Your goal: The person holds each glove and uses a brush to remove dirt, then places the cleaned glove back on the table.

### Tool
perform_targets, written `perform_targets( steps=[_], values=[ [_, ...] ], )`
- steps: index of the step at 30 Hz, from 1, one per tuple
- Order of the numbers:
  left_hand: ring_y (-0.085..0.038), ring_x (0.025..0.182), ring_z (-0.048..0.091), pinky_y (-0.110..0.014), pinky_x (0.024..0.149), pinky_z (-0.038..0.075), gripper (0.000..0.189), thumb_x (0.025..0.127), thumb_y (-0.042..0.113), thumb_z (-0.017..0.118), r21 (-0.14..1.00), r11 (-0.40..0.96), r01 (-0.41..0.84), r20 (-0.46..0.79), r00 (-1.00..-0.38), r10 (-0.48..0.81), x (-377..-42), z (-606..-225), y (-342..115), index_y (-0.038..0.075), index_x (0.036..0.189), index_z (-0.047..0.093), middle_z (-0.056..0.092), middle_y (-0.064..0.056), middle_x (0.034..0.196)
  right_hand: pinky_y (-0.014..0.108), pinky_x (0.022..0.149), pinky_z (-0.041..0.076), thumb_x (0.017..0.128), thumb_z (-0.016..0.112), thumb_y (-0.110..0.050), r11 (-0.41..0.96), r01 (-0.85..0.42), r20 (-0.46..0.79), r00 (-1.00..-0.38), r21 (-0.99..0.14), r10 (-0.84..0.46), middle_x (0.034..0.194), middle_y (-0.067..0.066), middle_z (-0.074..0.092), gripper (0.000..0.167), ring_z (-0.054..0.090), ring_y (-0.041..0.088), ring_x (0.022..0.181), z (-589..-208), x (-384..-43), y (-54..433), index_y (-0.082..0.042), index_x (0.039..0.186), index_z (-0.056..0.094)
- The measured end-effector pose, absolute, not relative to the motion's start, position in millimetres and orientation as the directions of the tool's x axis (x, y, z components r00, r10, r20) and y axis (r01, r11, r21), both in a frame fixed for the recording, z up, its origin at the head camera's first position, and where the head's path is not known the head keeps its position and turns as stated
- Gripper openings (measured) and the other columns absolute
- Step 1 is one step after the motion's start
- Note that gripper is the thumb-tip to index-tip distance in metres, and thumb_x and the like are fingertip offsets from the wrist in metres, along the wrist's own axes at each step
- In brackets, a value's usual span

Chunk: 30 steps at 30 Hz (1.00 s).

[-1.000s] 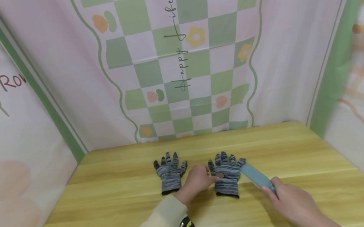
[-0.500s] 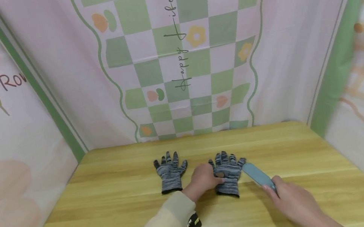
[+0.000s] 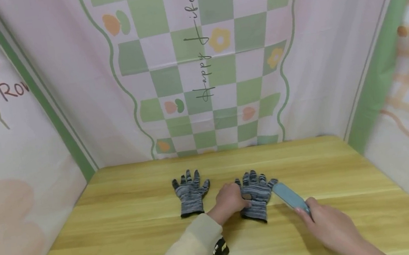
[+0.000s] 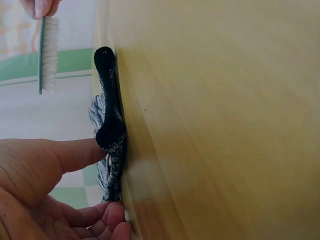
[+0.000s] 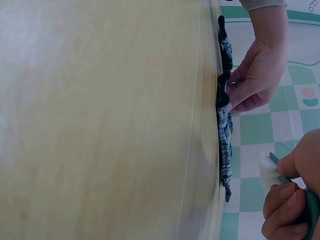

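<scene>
In the head view, the left hand (image 3: 230, 198) hides part of the 9 o'clock edge of the striped glove (image 3: 257, 193). The brown patch (image 3: 246, 196) on that glove is too small to make out. The right hand (image 3: 329, 222) covers the handle of the brush (image 3: 291, 195), whose bristles (image 5: 269, 170) the right wrist view shows only as a blur. The cream sleeve (image 3: 186, 248) runs off the frame near 7 o'clock. The left wrist view crops the right hand near 11 o'clock.
</scene>
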<state>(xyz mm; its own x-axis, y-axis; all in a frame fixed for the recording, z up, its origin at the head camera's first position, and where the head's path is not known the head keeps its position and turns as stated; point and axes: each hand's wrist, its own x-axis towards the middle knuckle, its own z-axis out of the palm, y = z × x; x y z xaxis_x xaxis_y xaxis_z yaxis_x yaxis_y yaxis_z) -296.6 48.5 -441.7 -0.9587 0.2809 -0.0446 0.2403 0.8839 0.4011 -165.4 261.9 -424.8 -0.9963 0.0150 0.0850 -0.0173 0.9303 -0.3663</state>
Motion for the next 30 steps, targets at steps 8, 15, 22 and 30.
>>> perform_targets(
  steps=[8,15,22,30],
  values=[
    [-0.020,0.071,0.056,-0.032,0.054,0.047,0.039,0.067,0.029,0.090,0.451,0.860,0.238,-0.043,-0.957,0.288,-298.8,-440.8,49.2,0.009,0.080,0.059,0.061,-0.004,0.082,0.030,0.044,0.035,0.101,0.050,-0.037,0.925,-0.007,0.073,-0.997,-0.380,0.022,0.063,0.002,0.043,0.046,0.041,0.017,0.053,-425.6,-164.5,262.4,0.008,0.110,0.053],
    [-0.017,0.066,0.053,-0.031,0.053,0.047,0.033,0.068,0.022,0.089,0.478,0.849,0.223,-0.062,-0.956,0.286,-300.7,-441.3,51.6,0.008,0.078,0.061,0.060,-0.001,0.076,0.030,0.044,0.034,0.101,0.050,-0.036,0.923,-0.012,0.071,-0.997,-0.384,0.017,0.063,0.003,0.043,0.046,0.041,0.017,0.053,-425.6,-165.3,263.0,0.009,0.111,0.052],
    [-0.023,0.079,0.058,-0.034,0.063,0.053,0.050,0.067,0.018,0.090,0.534,0.826,0.181,-0.051,-0.968,0.245,-299.8,-443.0,53.3,0.000,0.104,0.062,0.063,-0.009,0.097,0.028,0.043,0.034,0.102,0.048,-0.039,0.922,-0.026,0.085,-0.996,-0.386,0.007,0.063,0.002,0.043,0.049,0.040,0.016,0.052,-427.0,-165.2,263.1,0.009,0.110,0.052],
    [-0.019,0.067,0.054,-0.029,0.058,0.051,0.031,0.064,0.003,0.087,0.673,0.712,0.201,0.008,-0.964,0.265,-299.4,-445.6,46.2,-0.001,0.084,0.063,0.061,-0.006,0.083,0.028,0.043,0.034,0.102,0.047,-0.041,0.918,-0.022,0.083,-0.996,-0.395,0.012,0.063,0.002,0.043,0.050,0.040,0.017,0.052,-425.7,-164.2,261.7,0.008,0.109,0.053]
  ],
)
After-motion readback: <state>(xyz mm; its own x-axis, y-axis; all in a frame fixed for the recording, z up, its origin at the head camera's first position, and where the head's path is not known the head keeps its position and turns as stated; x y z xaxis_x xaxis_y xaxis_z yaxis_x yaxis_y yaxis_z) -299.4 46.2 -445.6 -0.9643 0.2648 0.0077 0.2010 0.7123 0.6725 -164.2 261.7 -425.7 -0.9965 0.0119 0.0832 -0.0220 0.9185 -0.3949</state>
